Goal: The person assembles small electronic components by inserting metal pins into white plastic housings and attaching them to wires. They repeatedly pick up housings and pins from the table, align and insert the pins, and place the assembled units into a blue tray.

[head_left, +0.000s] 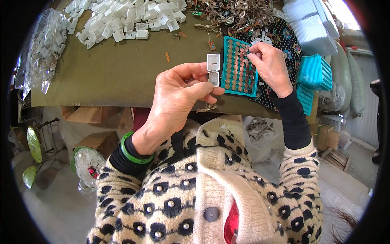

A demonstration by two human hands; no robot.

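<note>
Table (109,73) — white case (213,62) in left hand (176,90), right hand (271,67) at tray (240,94)

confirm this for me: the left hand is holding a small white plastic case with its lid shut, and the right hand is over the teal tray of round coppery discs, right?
Not quite: the lid is open, as the head view shows. The left hand is holding a small white plastic case, and the right hand is over the teal tray of round coppery discs.
</note>
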